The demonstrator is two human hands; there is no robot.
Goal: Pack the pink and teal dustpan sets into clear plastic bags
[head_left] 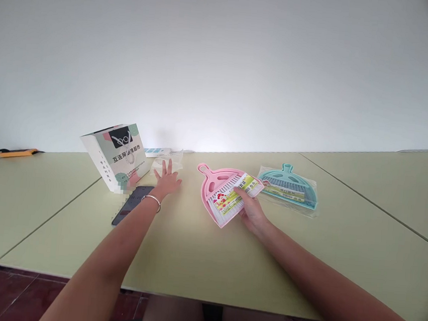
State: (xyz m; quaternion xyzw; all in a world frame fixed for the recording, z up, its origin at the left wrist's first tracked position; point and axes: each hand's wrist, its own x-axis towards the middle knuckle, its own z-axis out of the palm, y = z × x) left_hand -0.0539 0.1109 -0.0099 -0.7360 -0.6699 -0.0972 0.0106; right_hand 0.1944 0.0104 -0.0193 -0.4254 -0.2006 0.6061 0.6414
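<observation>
My right hand (252, 212) grips the lower right edge of a pink dustpan (212, 184), thumb on top of its printed card (229, 202). A small brush with pale bristles (219, 213) lies in the pan, partly covered by the card. The pan's looped handle points up and to the left. My left hand (167, 180) is stretched forward with fingers spread, at the near edge of a crumpled clear plastic bag (172, 161). Whether the fingertips touch the bag is hard to tell. To the right lies a teal dustpan set (290, 182) inside clear wrapping.
A white paper gift bag (120, 157) with a rope handle stands on the left of the pale green table (190, 263). A dark phone (133, 203) lies beside my left wrist. Farther left is an orange object with a black strap (18, 153). A white wall rises behind.
</observation>
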